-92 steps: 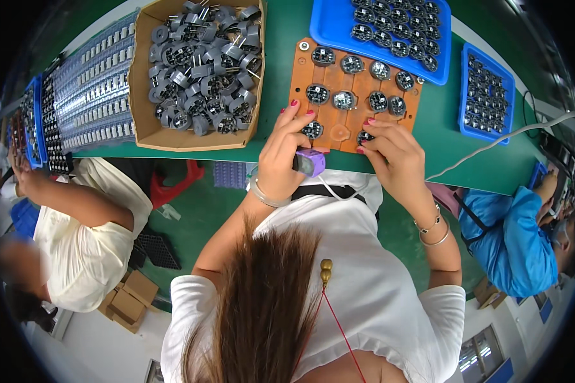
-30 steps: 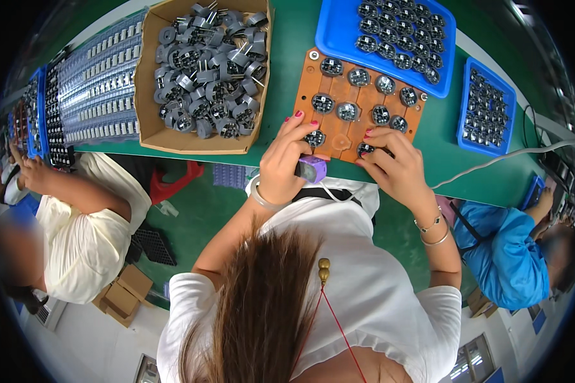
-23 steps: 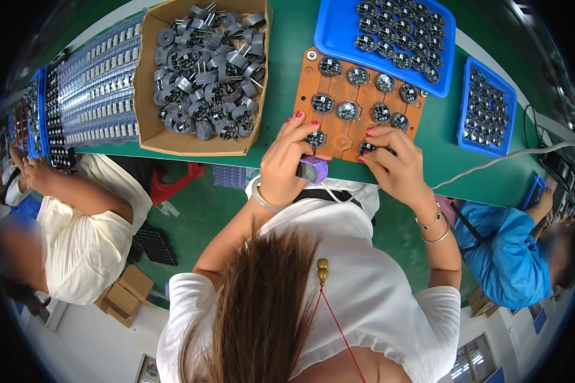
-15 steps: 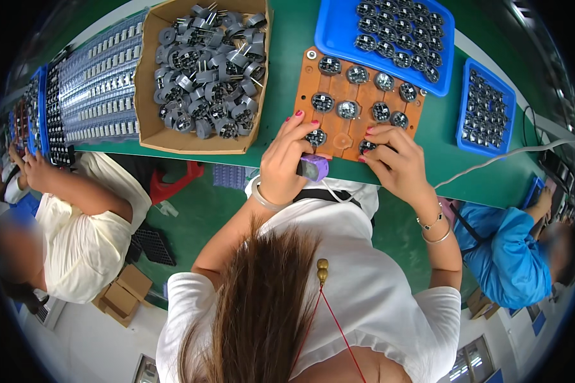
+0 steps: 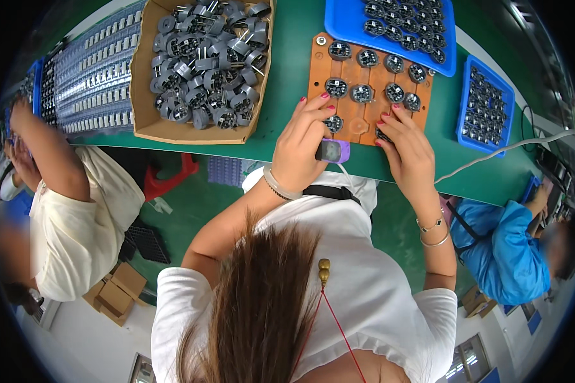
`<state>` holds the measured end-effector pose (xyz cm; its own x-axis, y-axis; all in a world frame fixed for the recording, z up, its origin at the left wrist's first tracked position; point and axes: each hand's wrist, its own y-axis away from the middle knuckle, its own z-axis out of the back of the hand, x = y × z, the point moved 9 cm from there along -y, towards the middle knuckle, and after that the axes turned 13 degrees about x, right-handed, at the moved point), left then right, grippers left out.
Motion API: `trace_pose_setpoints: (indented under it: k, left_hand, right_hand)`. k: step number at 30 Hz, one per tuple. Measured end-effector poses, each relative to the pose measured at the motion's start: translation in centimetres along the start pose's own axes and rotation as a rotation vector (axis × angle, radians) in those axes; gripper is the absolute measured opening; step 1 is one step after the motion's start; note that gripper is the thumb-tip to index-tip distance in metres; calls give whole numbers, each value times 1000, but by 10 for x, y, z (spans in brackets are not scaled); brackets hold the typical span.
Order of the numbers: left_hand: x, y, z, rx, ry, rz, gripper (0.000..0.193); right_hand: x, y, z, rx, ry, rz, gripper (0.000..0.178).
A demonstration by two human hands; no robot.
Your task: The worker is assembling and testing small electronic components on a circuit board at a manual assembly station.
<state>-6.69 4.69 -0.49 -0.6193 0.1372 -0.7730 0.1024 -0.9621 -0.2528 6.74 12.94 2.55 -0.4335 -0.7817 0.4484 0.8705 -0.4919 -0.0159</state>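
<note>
An orange-brown fixture board [image 5: 358,118] lies on the green table in front of me, with several round black-and-grey components [image 5: 362,94] seated in it. My left hand [image 5: 303,137] rests at its lower left corner, fingers stretched beside the component [image 5: 333,123] there. A small purple-edged block with a dark face [image 5: 330,151] sits by that thumb, a white cable below it; how it is fastened is hidden. My right hand [image 5: 410,153] lies over the lower right edge, fingers extended and apart. Its fingertips partly cover another component [image 5: 382,135].
A cardboard box [image 5: 195,134] of loose grey components with pins stands left. Beyond it are clear plastic trays [image 5: 96,76]. Blue trays [image 5: 450,48] of components lie behind and right of the board. A grey cable [image 5: 511,150] crosses the right side. Co-workers [image 5: 76,217] sit on both sides.
The fixture board sits slightly farther right and away from me. My right fingers have straightened from a bent grip at the lower right component. My left hand has shifted right with the board.
</note>
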Motion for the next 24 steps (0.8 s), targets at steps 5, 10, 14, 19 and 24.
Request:
trace_pose_setpoints:
  k: [5, 10, 14, 19, 24]
  left_hand:
    - [0, 0, 0, 10, 5, 4, 26]
    - [-2, -1, -1, 15, -4, 7, 26]
    - [-2, 1, -1, -2, -11, 11, 25]
    - [-1, 1, -2, 6, -30, 28, 25]
    - [-2, 0, -2, 6, -29, 28, 25]
  right_hand:
    - [-4, -1, 2, 26, -52, 9, 16]
    - [-2, -3, 2, 32, -39, -4, 13]
    - [-1, -3, 4, -17, -4, -21, 14]
    - [-11, -8, 2, 87, -93, -41, 14]
    - [-16, -7, -2, 153, -181, -3, 15]
